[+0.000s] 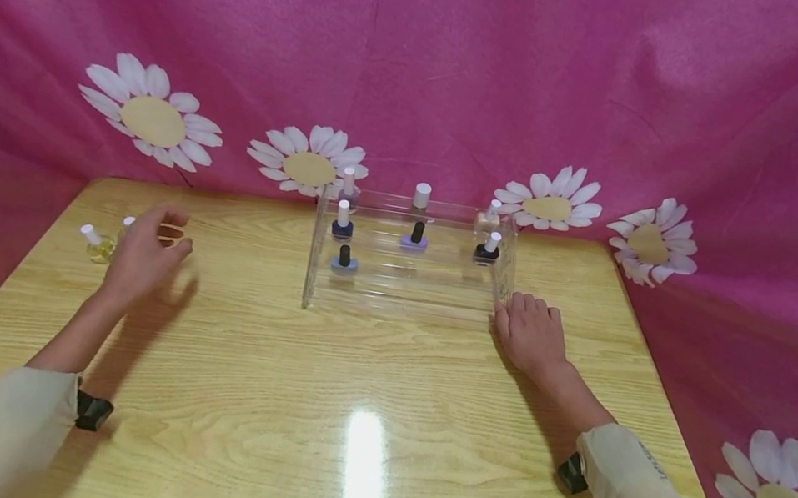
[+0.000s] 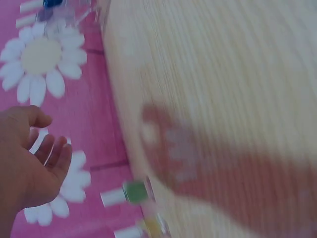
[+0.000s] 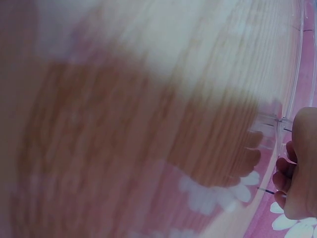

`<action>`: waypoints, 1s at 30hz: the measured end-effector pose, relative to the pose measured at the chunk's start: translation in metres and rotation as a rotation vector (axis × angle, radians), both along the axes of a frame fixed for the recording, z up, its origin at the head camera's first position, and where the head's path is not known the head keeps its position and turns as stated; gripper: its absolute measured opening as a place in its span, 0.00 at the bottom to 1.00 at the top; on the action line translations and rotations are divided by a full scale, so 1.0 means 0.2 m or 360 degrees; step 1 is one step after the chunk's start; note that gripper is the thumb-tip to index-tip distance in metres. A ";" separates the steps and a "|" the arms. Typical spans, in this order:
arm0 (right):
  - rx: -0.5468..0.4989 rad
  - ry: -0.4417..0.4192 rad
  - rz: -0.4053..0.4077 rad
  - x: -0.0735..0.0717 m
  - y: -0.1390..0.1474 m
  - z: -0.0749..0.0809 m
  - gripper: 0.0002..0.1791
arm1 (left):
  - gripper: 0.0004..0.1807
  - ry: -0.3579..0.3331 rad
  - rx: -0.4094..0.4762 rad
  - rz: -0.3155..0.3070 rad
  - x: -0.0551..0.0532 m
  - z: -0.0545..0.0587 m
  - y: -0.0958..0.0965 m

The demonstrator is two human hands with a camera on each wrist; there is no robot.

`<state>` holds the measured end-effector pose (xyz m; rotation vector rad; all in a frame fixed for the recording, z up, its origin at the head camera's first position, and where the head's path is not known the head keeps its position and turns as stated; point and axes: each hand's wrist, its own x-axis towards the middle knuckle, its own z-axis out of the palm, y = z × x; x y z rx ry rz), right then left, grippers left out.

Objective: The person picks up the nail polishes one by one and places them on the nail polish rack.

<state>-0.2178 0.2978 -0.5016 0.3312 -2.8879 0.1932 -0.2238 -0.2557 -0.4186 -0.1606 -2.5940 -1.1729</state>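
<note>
My left hand (image 1: 144, 253) hovers over the left side of the table, its fingers loosely bent and holding nothing. Beside it stand a yellow nail polish bottle (image 1: 99, 250) and a green nail polish bottle (image 2: 134, 192), both white-capped; the hand mostly covers the green one in the head view. A clear stepped display rack (image 1: 407, 305) stands at the back middle. My right hand (image 1: 533, 334) grips its right front corner, thumb at the side panel and fingers curled. On the third step down, at the left, sits a grey-blue nail polish bottle (image 1: 344, 265) with a black cap.
The rack's second step carries dark blue (image 1: 343, 230), lilac (image 1: 413, 242) and black (image 1: 486, 254) nail polish bottles. White-capped bottles, one of them peach (image 1: 487, 222), line the top step. A pink flowered cloth (image 1: 439, 61) hangs right behind the wooden table (image 1: 258, 399).
</note>
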 end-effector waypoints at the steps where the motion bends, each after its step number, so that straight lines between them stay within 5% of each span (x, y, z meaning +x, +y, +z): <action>1: 0.0000 -0.0003 -0.0001 0.00 0.00 0.00 0.21 | 0.18 0.0030 0.0009 0.0063 0.01 0.00 -0.03; 7: 0.0001 -0.0011 -0.0012 0.00 0.00 0.01 0.21 | 0.21 0.0208 -0.0031 0.0403 0.05 0.00 -0.18; 12: -0.0002 0.0015 -0.0007 0.01 0.00 0.02 0.20 | 0.26 0.0249 -0.0063 0.0543 0.06 -0.04 -0.30; 26: -0.0005 -0.0001 -0.0006 0.00 0.00 0.01 0.20 | 0.32 0.0076 0.0045 0.0706 0.04 -0.14 -0.40; 30: -0.0003 0.0011 -0.0001 0.00 -0.01 0.01 0.20 | 0.35 -0.0051 0.0082 0.0760 0.02 -0.16 -0.42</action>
